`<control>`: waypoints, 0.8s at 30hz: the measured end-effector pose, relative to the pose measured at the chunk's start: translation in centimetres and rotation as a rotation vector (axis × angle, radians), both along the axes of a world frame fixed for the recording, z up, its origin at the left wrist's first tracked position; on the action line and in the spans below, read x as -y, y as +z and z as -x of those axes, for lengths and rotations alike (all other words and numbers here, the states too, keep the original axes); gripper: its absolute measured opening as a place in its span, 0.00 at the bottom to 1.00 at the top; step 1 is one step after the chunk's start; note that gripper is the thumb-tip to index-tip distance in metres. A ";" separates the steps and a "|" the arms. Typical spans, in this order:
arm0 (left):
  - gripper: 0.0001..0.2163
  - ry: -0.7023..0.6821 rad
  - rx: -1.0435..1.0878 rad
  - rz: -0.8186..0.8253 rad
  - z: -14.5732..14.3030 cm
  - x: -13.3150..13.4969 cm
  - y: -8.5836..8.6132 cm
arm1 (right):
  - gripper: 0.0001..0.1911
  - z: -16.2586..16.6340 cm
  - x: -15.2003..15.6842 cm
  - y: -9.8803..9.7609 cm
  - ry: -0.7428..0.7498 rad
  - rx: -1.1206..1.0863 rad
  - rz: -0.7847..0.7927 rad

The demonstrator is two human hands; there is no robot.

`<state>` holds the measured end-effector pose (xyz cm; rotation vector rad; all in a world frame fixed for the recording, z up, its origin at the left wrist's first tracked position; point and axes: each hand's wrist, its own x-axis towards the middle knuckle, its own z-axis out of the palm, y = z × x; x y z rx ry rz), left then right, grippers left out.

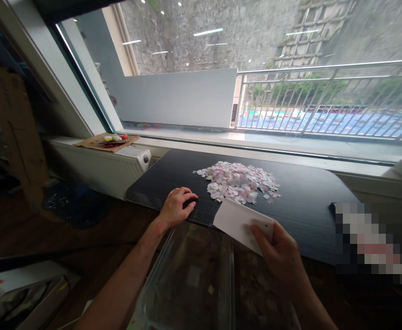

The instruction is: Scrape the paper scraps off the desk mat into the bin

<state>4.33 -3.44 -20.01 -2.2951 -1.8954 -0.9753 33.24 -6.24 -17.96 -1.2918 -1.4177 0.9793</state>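
A heap of small pink and white paper scraps (239,182) lies on a dark tabletop (307,201) by the window. My right hand (281,254) is closed on a white card (239,222), whose edge rests at the table's near edge just in front of the heap. My left hand (176,207) rests on the table's near-left edge, fingers curled down onto the surface, holding nothing that I can see. A clear plastic bin (190,279) sits below the table edge between my arms, with a few scraps in it.
A white radiator (101,167) stands to the left under the window, with a cardboard sheet and small coloured items (113,139) on top. A large cardboard box (15,128) stands at far left. A white box (25,288) sits on the floor at lower left.
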 end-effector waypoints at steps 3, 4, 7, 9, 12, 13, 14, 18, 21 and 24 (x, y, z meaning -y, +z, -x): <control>0.09 -0.002 -0.001 0.001 0.0 0.0 0.0 | 0.17 0.1 0.8 0.2 0.018 -0.049 0.047; 0.09 -0.001 -0.001 0.000 0.0 0.0 0.0 | 0.18 -0.1 0.9 0.3 0.013 -0.060 0.045; 0.09 -0.001 0.000 -0.003 0.0 0.0 0.0 | 0.18 -1.1 0.7 0.6 -0.066 -0.043 0.012; 0.09 -0.005 0.001 -0.006 0.0 0.0 -0.1 | 0.18 -1.9 0.1 0.9 -0.188 0.012 -0.026; 0.09 -0.009 0.002 -0.013 0.1 -0.1 -0.2 | 0.18 -2.9 -0.9 1.2 -0.350 0.109 -0.077; 0.09 -0.009 0.003 -0.016 0.1 -0.1 -0.3 | 0.18 -3.0 -1.3 1.2 -0.361 0.129 -0.087; 0.09 -0.010 0.003 -0.018 0.1 -0.2 -0.3 | 0.19 -3.1 -1.6 1.2 -0.349 0.142 -0.091; 0.09 -0.013 0.001 -0.020 0.2 -0.2 -0.3 | 0.21 -2.9 -2.8 0.5 -0.269 0.139 -0.106; 0.09 -0.013 0.002 -0.016 0.2 -0.2 -0.3 | 0.20 -2.7 -2.9 0.1 -0.233 0.129 -0.127; 0.09 -0.011 0.004 -0.010 0.2 -0.1 -0.2 | 0.17 -2.7 -2.3 0.1 -0.212 0.122 -0.132</control>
